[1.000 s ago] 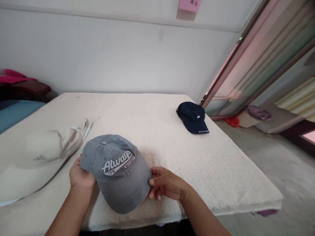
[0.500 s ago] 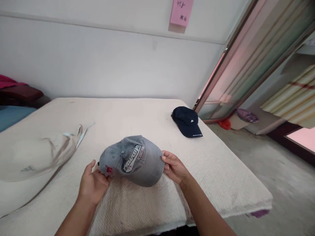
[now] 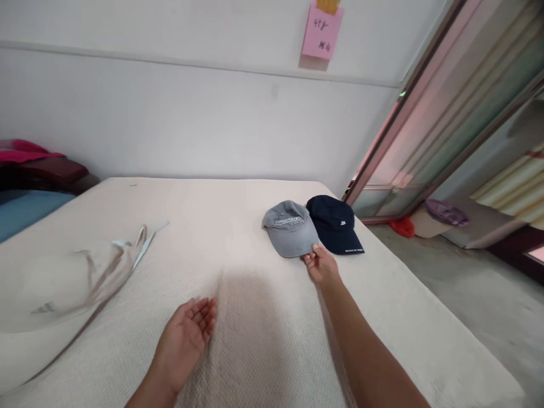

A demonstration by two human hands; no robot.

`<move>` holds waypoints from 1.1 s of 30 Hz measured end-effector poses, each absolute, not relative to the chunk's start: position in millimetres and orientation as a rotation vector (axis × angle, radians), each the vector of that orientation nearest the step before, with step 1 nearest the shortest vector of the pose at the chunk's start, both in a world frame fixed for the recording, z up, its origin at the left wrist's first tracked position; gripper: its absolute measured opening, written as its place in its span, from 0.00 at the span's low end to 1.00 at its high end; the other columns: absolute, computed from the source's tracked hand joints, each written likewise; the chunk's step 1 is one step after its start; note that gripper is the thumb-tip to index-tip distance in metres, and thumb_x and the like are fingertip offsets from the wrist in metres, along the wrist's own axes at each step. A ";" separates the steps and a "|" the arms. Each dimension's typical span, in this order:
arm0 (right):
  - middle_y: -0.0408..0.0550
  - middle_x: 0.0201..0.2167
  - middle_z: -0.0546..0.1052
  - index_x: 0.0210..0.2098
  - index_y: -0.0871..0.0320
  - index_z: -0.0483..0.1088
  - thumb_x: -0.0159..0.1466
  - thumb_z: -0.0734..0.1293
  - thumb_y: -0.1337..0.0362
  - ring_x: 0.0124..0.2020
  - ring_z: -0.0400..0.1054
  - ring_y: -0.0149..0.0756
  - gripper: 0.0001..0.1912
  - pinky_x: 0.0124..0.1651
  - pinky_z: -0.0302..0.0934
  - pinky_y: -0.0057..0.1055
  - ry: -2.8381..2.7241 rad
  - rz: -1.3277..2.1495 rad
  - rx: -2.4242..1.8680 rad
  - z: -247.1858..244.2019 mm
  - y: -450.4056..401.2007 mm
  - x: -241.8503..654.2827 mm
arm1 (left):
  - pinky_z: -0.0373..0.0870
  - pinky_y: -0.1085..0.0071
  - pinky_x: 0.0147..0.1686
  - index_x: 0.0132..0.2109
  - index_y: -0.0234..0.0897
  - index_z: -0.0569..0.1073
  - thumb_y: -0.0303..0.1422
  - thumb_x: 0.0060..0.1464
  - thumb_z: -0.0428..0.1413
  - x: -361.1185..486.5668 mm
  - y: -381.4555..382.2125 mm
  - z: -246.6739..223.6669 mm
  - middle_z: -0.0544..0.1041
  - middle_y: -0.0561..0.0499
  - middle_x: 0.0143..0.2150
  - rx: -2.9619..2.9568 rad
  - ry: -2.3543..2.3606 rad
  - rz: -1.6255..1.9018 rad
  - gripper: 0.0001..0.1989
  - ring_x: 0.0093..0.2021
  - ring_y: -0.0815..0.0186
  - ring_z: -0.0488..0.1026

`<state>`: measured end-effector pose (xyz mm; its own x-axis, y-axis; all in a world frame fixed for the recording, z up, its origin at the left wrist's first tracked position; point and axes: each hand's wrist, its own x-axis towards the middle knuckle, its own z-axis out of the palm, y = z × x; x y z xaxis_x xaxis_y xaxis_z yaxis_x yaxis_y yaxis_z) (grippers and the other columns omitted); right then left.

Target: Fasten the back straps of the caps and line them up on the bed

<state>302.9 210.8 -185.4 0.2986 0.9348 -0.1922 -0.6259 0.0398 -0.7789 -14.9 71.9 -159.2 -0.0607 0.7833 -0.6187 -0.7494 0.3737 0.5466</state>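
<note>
A grey baseball cap (image 3: 289,228) with white lettering is at the right back of the pale covered surface. My right hand (image 3: 322,265) pinches the edge of its brim between thumb and fingers. Just to its right lies a navy baseball cap (image 3: 334,225) with a small white mark, partly behind the grey one. My left hand (image 3: 187,337) is over the near middle of the surface, palm up, fingers loosely curled and apart, with nothing in it. At the left edge lies a cream-coloured cap (image 3: 51,277) with a three-stripe logo and a strap, partly out of frame.
A white wall (image 3: 204,124) rises behind the padded, textured cover (image 3: 204,221). On the wall hangs a pink note (image 3: 322,34). Pink and blue fabric and a dark red object (image 3: 51,170) are at the far left. A lined bin (image 3: 442,218) stands on the floor at right.
The grey cap has moved away and to the right, beside the navy cap, carried by my right hand. My left hand has let go of it and shifted slightly right and nearer.
</note>
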 end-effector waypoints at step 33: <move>0.38 0.15 0.62 0.24 0.57 0.58 0.58 0.63 0.76 0.16 0.59 0.26 0.12 0.19 0.63 0.24 -0.261 1.197 -1.238 -190.3 229.8 329.5 | 0.67 0.79 0.18 0.31 0.30 0.71 0.21 0.53 0.51 -16.2 66.8 -153.9 0.72 0.50 0.26 -0.093 1.040 1.218 0.06 0.20 0.74 0.68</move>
<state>329.5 229.8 -190.3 0.4207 0.8020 -0.4240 -0.5527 -0.1440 -0.8208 -16.2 66.8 -153.9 -0.0300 0.7199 -0.6934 -0.7972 0.4012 0.4511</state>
